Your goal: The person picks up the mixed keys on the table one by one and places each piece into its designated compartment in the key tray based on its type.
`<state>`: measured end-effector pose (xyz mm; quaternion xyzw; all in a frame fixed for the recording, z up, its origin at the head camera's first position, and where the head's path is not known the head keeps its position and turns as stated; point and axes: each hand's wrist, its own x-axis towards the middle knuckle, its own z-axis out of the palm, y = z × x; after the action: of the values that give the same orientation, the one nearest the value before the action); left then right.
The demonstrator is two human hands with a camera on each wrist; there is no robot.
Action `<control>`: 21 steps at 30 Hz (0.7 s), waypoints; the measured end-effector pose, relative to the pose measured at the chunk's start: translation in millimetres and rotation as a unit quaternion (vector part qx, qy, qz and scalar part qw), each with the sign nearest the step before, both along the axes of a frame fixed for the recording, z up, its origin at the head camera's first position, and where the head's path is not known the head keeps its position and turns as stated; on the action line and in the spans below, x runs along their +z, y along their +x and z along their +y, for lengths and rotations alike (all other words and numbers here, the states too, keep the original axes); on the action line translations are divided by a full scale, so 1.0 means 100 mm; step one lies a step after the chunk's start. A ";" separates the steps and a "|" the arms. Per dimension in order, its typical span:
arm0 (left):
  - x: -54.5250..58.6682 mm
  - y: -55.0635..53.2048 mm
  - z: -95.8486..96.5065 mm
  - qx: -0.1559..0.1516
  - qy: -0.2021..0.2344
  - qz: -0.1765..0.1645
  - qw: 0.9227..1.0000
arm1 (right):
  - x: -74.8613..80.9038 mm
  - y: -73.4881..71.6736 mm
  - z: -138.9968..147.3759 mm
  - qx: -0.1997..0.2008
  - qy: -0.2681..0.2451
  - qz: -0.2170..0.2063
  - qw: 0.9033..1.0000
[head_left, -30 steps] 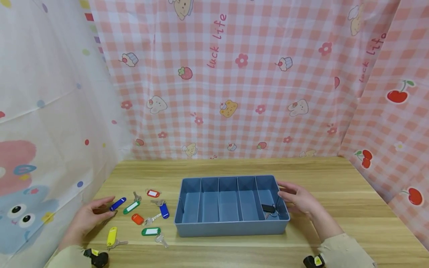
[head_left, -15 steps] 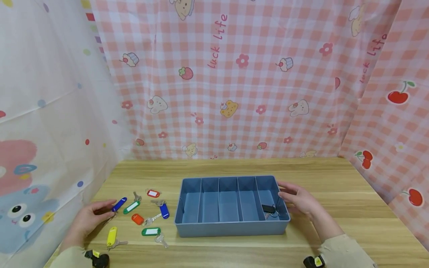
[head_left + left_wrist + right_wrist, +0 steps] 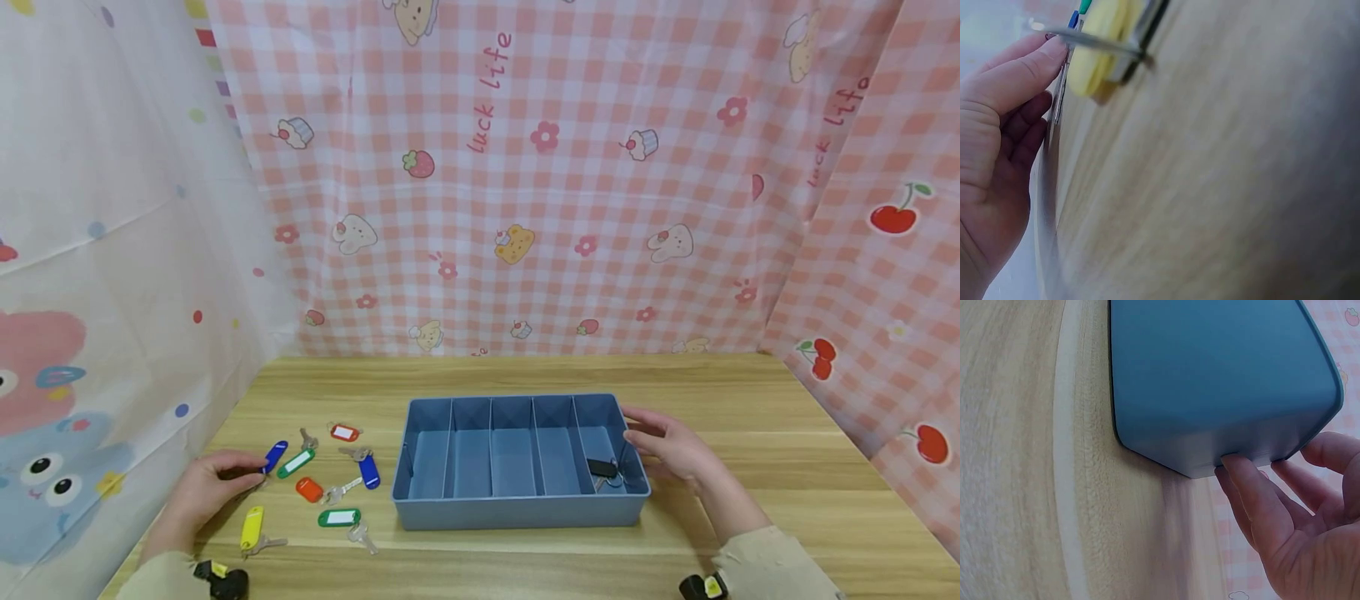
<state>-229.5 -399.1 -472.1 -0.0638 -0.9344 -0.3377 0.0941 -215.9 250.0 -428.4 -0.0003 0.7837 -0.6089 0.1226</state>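
My left hand (image 3: 213, 486) pinches the lower end of a blue key tag (image 3: 277, 453) between thumb and fingertips at the far left. Its key hangs mostly hidden by the fingers. Close beside it lie a green key tag (image 3: 296, 462) and a yellow key tag (image 3: 252, 527), each with a key; the yellow one (image 3: 1097, 50) looms blurred in the left wrist view. At the other side, my right hand (image 3: 671, 442) touches the right end of a blue-grey divided box (image 3: 521, 513). In the right wrist view its extended fingers (image 3: 1254, 494) meet the outer end wall.
Inside the box's rightmost compartment is a black key tag (image 3: 602, 468) with keys. Left of the box lie two red tags, one of them the near red tag (image 3: 308, 489), a second blue tag (image 3: 369, 472) and another green tag (image 3: 340, 517), with keys. Patterned cloths (image 3: 480, 192) surround the table.
My left hand has closed on the blue tag and moved slightly right, turning the tag more upright. My right hand has stayed at the box.
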 end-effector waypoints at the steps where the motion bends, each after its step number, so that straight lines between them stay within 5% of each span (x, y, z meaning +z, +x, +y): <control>1: 0.00 0.00 0.00 0.003 -0.002 -0.004 1.000 | 0.00 0.00 0.00 -0.001 0.000 0.000 1.000; 12: 0.05 0.00 0.03 0.011 0.024 -0.060 0.998 | 0.01 0.00 -0.01 -0.011 0.002 -0.008 1.000; 21: 0.10 0.00 0.05 0.007 0.046 -0.027 0.999 | 0.01 0.00 -0.01 -0.008 -0.009 -0.005 1.000</control>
<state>-229.4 -393.9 -461.8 -0.0441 -0.9206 -0.3810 0.0740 -215.5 249.2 -427.8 0.0076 0.7773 -0.6172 0.1219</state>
